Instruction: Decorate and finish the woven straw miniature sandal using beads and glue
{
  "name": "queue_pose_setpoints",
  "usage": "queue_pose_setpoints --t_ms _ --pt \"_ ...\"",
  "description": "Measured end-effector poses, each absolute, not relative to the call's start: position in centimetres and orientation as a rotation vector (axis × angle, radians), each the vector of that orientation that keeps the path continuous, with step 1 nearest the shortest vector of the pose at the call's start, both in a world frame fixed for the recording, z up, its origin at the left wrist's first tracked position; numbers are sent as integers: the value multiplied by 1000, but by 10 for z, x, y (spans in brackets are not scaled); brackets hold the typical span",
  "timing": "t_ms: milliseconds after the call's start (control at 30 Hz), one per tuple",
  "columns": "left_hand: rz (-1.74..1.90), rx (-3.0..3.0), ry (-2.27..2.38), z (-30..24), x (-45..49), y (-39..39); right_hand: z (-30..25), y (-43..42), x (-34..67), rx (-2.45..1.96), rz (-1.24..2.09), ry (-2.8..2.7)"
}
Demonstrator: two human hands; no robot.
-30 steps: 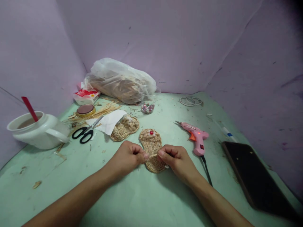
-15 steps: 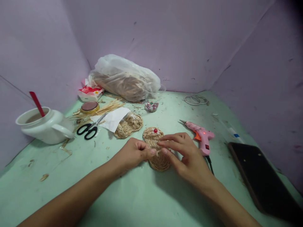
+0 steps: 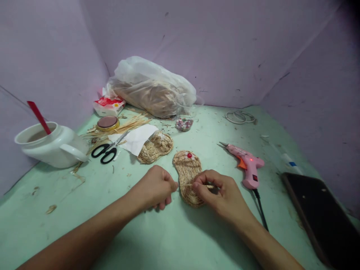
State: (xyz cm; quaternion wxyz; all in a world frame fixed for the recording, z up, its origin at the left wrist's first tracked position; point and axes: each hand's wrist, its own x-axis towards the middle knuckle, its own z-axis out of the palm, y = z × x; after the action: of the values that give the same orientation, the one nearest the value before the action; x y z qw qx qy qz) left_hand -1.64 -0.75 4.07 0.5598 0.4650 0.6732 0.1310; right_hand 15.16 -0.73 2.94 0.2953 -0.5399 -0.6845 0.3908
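Note:
A slipper-shaped piece of coiled straw cord [image 3: 185,176] lies on the table, with a red bead [image 3: 189,155] and small white beads near its far end. Over its near right side, my right hand [image 3: 218,191] is closed in a pinch on a short strand of straw cord [image 3: 208,186]. Just left of the piece, my left hand [image 3: 159,187] is closed, thumb against the curled fingers; whatever it may hold is too small to make out. A second straw slipper [image 3: 156,148] lies farther back, partly under white paper [image 3: 137,138].
A pink glue gun [image 3: 247,163] with a lit red light and a phone [image 3: 317,213] lie at right. Black-handled scissors [image 3: 104,153], a white pot [image 3: 53,150] and straw strands [image 3: 132,125] are at left. Behind are a plastic bag [image 3: 154,88] and a bead container [image 3: 184,124].
My left hand has moved left off the straw slipper. My right hand has shifted slightly down, its fingers now curled into a pinch on a strand. The whole view has shifted a little.

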Motion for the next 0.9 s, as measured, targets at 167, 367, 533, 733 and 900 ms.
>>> queue_pose_setpoints --t_ms 167,367,533,733,900 --pt "230 1030 1555 41 -3 -10 24 -8 150 -1403 1136 -1792" --pt "359 1059 1576 35 -2 -12 25 -13 148 -1386 1241 -1645" --pt "482 1286 1601 44 -10 -11 30 -20 149 -1394 1179 -1565" --pt "474 1234 1565 45 -11 -6 19 -23 150 -1339 964 -1683" --pt "499 1194 1534 43 -10 -6 24 -20 153 -1357 1072 -1625"
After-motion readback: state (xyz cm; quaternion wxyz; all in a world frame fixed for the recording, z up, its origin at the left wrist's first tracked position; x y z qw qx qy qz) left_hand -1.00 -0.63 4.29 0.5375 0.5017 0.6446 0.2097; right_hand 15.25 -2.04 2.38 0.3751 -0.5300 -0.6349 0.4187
